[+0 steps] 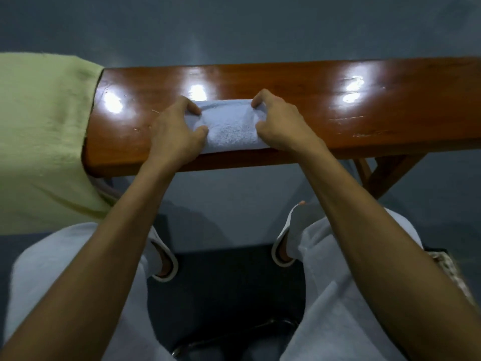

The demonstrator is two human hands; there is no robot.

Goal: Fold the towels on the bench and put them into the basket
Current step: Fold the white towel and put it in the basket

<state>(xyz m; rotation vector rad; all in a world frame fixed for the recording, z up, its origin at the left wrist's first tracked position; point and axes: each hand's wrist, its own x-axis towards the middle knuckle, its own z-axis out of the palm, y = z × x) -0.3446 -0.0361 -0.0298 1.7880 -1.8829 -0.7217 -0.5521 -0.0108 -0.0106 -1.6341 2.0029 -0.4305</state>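
Folding step: left hand and right hand pinch the ends of a folded white towel at the bench's near edge; next, lift it toward the unseen basket.

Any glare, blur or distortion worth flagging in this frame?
Head view: bright glare patches on the glossy brown wooden bench; wide-angle bowing curves its edges; dim, soft overall, yet the folded pale blue towel gripped by left hand and right hand is readable.

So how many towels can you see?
2: a white towel folded on the bench, a green towel draped over its left end. Others may be hidden.
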